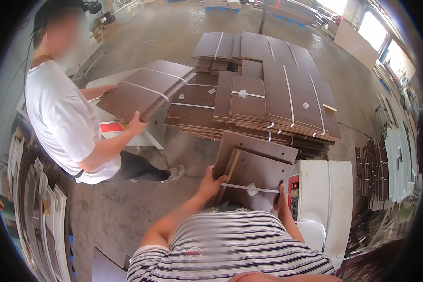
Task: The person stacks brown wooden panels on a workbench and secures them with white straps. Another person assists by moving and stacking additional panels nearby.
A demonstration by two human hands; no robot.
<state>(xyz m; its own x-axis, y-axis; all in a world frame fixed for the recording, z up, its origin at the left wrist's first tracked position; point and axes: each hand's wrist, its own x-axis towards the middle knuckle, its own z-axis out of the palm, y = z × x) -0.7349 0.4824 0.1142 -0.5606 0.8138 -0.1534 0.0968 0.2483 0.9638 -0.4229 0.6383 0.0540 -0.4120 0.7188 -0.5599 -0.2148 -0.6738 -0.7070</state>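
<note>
Close in front of my body I hold a bundle of dark brown boards, with a smaller board lying on a larger one. A white strap with a small square metal-looking plate or label runs across it. My left hand grips the left edge, thumb on top. My right hand is closed against the right edge, its fingers partly hidden. Just beyond the bundle stands a wide stack of strapped brown boards.
At the left, a person in a white shirt holds another strapped brown bundle in both hands. A white-topped machine with a red panel stands at my right. Boards stand upright along the left and right sides.
</note>
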